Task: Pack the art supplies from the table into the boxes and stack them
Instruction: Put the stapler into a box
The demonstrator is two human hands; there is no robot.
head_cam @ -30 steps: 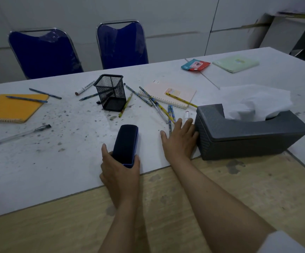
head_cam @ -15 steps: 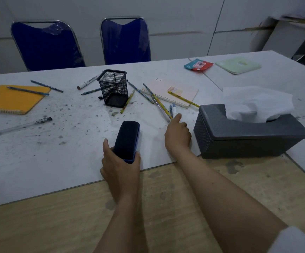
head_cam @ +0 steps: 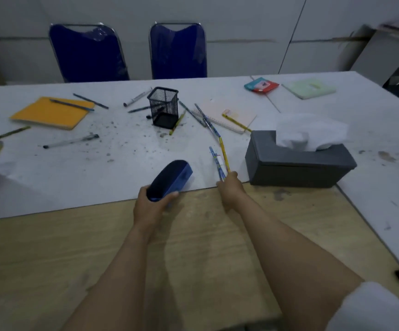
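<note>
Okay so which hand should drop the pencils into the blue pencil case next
Probably the right hand: it already grips the bunch of pencils, just beside the blue pencil case. The left hand holds the case's near end, tilted off the table, so it can only steady it.

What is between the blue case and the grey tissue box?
In the head view, the right hand gripping a bunch of pencils lies between the blue case and the tissue box.

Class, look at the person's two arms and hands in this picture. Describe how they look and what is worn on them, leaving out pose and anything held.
Both forearms are bare, with no watch, bracelet, ring or glove visible. The left hand and right hand are bare too. A white sleeve shows at the lower right corner on the right arm; no sleeve shows on the left arm.
</note>
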